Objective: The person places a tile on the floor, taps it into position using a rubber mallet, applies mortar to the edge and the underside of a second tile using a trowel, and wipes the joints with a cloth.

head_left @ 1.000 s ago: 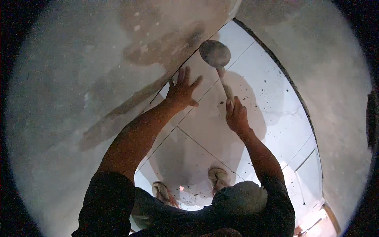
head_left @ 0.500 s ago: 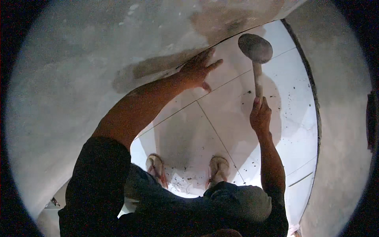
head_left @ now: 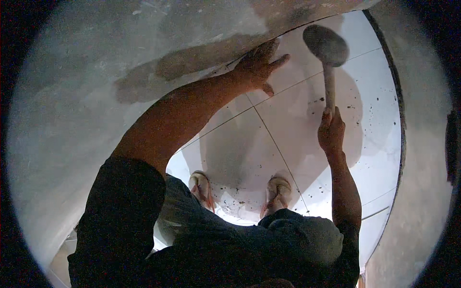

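Observation:
In my right hand (head_left: 331, 132) is a mallet (head_left: 326, 45), gripped round its pale handle, with the dark round head pointing away from me above the floor tiles. My left hand (head_left: 259, 69) is stretched out with fingers spread, near the line where the tiled floor meets the left wall. Whether its fingertips touch the tile or the wall, I cannot tell. Large pale floor tiles (head_left: 240, 144) lie under both hands, with thin dark joints between them.
A grey plastered wall (head_left: 72, 96) rises on the left and far side. Another wall (head_left: 425, 158) stands on the right, with a dark gap along the tile edge. Dark crumbs dot the tiles. My feet in sandals (head_left: 278, 192) rest on the floor close to me.
The floor, my feet and both arms sit slightly higher and further right in the picture. My right hand still grips the mallet, and the left stays spread near the wall.

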Action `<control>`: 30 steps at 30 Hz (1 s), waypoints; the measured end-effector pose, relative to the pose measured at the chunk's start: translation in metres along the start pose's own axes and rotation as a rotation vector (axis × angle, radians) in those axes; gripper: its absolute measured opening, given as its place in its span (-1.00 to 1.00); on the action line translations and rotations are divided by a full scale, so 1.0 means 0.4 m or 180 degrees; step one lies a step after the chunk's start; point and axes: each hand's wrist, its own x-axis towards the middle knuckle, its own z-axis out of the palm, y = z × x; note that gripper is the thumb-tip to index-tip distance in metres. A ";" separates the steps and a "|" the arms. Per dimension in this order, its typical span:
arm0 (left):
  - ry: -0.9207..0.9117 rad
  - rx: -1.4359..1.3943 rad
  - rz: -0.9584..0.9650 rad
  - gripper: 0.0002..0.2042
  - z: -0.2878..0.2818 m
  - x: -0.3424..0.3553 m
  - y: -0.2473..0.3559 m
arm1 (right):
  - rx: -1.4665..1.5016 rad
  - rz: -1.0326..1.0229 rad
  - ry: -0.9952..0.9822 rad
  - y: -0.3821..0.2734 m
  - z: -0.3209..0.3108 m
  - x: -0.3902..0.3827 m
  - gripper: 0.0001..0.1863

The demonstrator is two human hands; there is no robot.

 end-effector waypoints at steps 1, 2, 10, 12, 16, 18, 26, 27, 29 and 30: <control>0.0004 0.0090 0.0010 0.09 0.002 -0.002 0.000 | 0.0177 0.0280 -0.0129 0.001 0.004 -0.004 -0.75; 0.0015 0.0188 0.0008 0.09 0.002 -0.005 -0.002 | 0.0187 0.0270 -0.0143 -0.007 0.000 -0.002 -0.75; -0.0126 0.0212 -0.0079 0.10 -0.026 -0.011 0.015 | -0.0879 -0.1440 0.0513 0.061 0.034 -0.002 -0.67; -0.0230 0.0227 -0.0186 0.11 -0.031 -0.019 0.012 | -0.0330 -0.0644 0.0196 0.002 0.011 -0.014 -0.71; -0.0053 0.0287 -0.0035 0.13 -0.008 -0.010 0.004 | -0.0190 -0.1023 0.0017 0.068 0.029 -0.018 -0.71; -0.0062 0.0316 -0.0026 0.13 0.015 -0.009 -0.014 | 0.0039 -0.0555 -0.0020 -0.006 -0.004 -0.022 -0.72; -0.0055 0.0178 -0.0005 0.16 0.006 -0.004 -0.002 | -0.0268 -0.0320 -0.0217 0.029 0.002 -0.005 -0.75; -0.0021 0.0198 -0.0029 0.16 0.010 -0.009 -0.004 | -0.0246 -0.0593 -0.0033 0.057 0.021 -0.002 -0.75; 0.0120 0.0188 -0.0256 0.15 0.032 -0.020 -0.006 | -0.0242 -0.0946 0.0148 0.080 0.041 0.009 -0.75; 0.0164 0.0205 -0.0304 0.15 0.034 -0.030 0.005 | -0.0086 -0.1129 0.0045 0.064 0.031 0.009 -0.71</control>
